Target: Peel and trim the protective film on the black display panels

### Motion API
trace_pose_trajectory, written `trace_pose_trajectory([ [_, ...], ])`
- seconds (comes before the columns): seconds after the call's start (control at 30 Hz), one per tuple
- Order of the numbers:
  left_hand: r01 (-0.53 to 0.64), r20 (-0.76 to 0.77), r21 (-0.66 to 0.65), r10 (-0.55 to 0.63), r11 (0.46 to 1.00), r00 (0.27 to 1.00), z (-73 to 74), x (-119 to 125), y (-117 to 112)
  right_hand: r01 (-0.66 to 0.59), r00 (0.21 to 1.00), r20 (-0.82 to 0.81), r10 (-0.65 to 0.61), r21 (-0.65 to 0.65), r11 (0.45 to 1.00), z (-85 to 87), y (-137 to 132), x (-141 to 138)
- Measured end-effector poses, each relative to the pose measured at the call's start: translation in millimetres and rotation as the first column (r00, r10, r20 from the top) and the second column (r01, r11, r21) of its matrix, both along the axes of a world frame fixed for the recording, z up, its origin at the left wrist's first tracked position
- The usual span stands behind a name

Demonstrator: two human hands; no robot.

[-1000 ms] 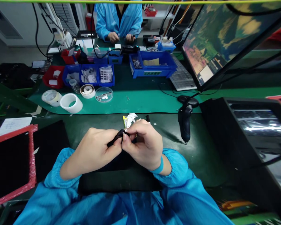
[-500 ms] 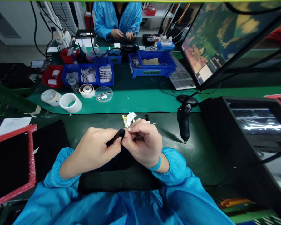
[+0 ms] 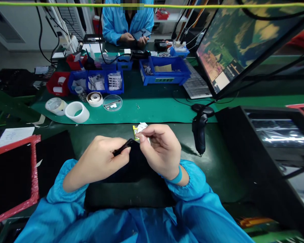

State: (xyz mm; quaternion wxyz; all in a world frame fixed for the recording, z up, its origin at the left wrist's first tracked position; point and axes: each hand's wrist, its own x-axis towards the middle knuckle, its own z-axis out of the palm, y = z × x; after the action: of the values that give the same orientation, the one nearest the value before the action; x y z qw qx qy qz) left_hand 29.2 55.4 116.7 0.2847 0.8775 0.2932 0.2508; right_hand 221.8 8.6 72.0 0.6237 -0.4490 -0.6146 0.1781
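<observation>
Over the dark bench (image 3: 106, 131), L hand (image 3: 97, 163) grips a small black part (image 3: 124, 146).
L thumb + finger pinch it w/ one end poking out, prob. to leave that end free near R hand (image 3: 162, 152). R fingertips bunch close; can't tell if they hold anything. Part looks smooth, long, thin; white scrap (image 3: 142, 126) behind looks crumply.
</observation>
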Motion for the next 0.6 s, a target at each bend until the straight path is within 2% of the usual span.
trace_pose_trajectory([
  [0.2, 0.194, -0.018, 0.094, -0.194, 0.976, 0.981, 13.7, -10.6, -5.9, -0.020, 0.999, -0.027, 0.017, -0.116, 0.993, 13.0, 2.2, 15.5],
  [0.33, 0.374, 0.014, 0.196, -0.384, 0.906, 0.923, 17.2, -27.9, -15.3, 0.010, 1.000, -0.005, -0.011, -0.161, 0.987, 19.2, 9.5, 27.5],
  [0.43, 0.457, 0.058, 0.212, -0.478, 0.864, 0.876, 16.6, -38.3, -22.9, -0.015, 0.998, 0.055, 0.027, -0.214, 0.977, 15.5, 18.8, 31.7],
  [0.6, 0.508, 0.093, 0.236, -0.540, 0.828, 0.836, 16.6, -38.5, -31.3, -0.072, 0.964, 0.230, 0.134, -0.257, 0.964, 0.2, 35.2, 32.4],
])
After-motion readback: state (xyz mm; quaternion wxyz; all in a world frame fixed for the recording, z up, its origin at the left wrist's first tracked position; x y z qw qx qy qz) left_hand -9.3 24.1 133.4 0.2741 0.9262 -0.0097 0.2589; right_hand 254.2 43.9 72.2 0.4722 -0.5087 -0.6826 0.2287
